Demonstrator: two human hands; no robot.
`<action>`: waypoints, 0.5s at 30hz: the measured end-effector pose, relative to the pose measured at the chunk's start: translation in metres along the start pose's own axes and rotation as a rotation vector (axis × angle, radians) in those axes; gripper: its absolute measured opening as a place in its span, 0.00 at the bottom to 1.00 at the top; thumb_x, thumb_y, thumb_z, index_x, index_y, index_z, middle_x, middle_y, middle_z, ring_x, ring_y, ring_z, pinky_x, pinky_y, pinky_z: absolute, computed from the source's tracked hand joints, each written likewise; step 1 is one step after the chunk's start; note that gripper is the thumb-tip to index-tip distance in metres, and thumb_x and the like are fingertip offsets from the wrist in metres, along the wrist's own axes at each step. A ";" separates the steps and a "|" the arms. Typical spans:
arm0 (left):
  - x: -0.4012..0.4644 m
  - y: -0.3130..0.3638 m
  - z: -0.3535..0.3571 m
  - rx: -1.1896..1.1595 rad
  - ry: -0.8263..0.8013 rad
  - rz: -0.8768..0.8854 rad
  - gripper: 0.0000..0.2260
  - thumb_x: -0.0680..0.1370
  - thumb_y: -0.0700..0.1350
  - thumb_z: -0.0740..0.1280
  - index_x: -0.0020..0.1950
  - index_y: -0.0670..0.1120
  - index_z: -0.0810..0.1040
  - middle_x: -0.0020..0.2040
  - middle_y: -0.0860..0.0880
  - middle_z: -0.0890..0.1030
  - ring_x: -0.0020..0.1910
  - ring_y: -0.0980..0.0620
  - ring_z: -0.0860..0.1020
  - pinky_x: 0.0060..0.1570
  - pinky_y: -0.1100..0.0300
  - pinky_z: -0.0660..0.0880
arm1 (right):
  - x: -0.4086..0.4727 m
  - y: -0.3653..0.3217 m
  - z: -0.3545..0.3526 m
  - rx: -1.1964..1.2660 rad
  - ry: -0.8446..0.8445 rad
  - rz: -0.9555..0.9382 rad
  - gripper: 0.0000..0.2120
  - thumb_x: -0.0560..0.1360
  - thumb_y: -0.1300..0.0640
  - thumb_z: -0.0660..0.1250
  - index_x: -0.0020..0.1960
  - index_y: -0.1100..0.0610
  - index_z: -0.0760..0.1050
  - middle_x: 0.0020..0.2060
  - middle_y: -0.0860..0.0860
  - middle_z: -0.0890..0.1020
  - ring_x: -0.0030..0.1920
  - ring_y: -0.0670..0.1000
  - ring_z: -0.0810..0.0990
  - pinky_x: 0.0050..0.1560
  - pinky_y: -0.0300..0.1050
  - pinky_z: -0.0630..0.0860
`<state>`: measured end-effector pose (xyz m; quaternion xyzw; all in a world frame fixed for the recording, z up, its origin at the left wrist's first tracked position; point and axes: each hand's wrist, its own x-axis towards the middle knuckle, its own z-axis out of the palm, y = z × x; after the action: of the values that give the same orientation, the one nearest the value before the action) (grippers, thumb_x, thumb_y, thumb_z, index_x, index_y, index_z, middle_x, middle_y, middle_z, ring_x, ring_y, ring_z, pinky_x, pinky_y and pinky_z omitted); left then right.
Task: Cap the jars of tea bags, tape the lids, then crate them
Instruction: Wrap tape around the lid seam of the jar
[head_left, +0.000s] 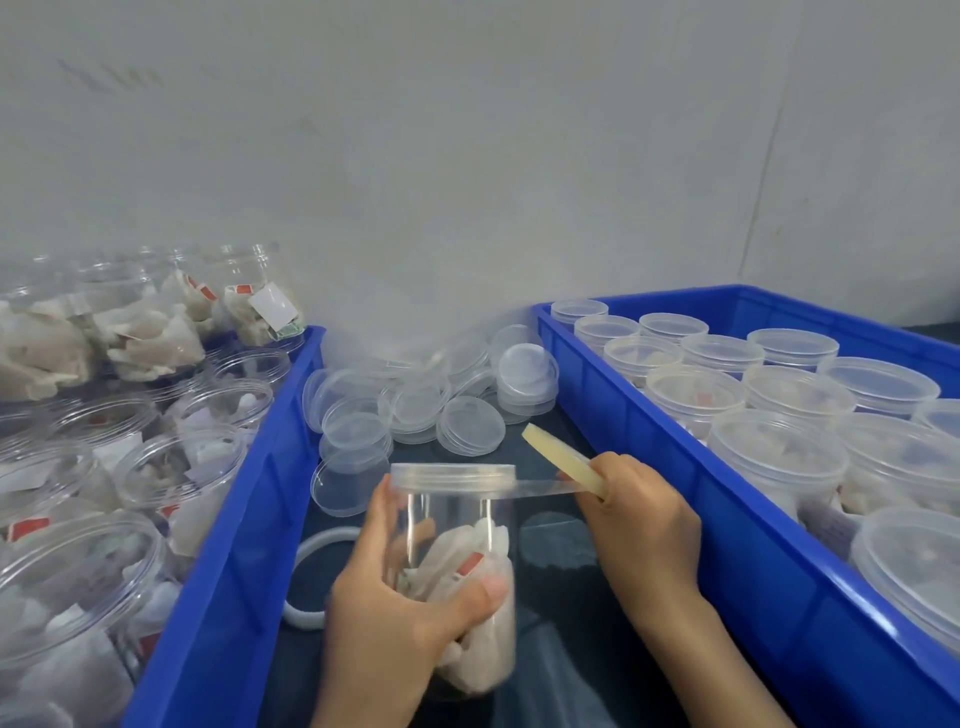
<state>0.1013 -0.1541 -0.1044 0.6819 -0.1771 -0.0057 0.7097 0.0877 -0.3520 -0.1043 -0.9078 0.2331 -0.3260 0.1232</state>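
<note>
White ring lay flat on dark tabletop, partly hidden on its right side. Tabletop ran from under the ring away to the right and far back. Grey-white wall stood well behind the ring, filling the whole upper view. Faint diagonal smudges on the wall, high up and left of the ring. Thin dark line ran down the wall, far right of the ring.
</note>
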 end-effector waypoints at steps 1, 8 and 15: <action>0.000 0.002 0.000 -0.051 -0.042 -0.008 0.51 0.51 0.44 0.81 0.71 0.59 0.66 0.61 0.67 0.76 0.56 0.64 0.78 0.47 0.65 0.77 | -0.001 -0.001 0.001 0.016 0.000 -0.012 0.11 0.77 0.51 0.63 0.40 0.57 0.73 0.34 0.50 0.75 0.37 0.52 0.73 0.36 0.47 0.73; -0.002 0.010 -0.002 -0.183 -0.339 0.057 0.39 0.53 0.47 0.77 0.64 0.59 0.75 0.63 0.58 0.78 0.59 0.54 0.79 0.53 0.65 0.76 | -0.009 -0.014 0.000 0.105 -0.021 -0.054 0.08 0.76 0.53 0.61 0.41 0.55 0.73 0.36 0.48 0.75 0.38 0.51 0.72 0.37 0.46 0.72; 0.001 0.009 0.020 -0.198 -0.485 0.110 0.38 0.64 0.55 0.77 0.68 0.44 0.68 0.63 0.44 0.78 0.62 0.43 0.77 0.58 0.49 0.75 | -0.022 -0.024 0.000 0.126 -0.113 -0.049 0.09 0.73 0.48 0.62 0.41 0.53 0.69 0.38 0.47 0.72 0.40 0.47 0.71 0.40 0.42 0.66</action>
<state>0.0955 -0.1729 -0.0953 0.5773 -0.3774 -0.1478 0.7088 0.0806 -0.3202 -0.1068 -0.9207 0.1828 -0.2910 0.1851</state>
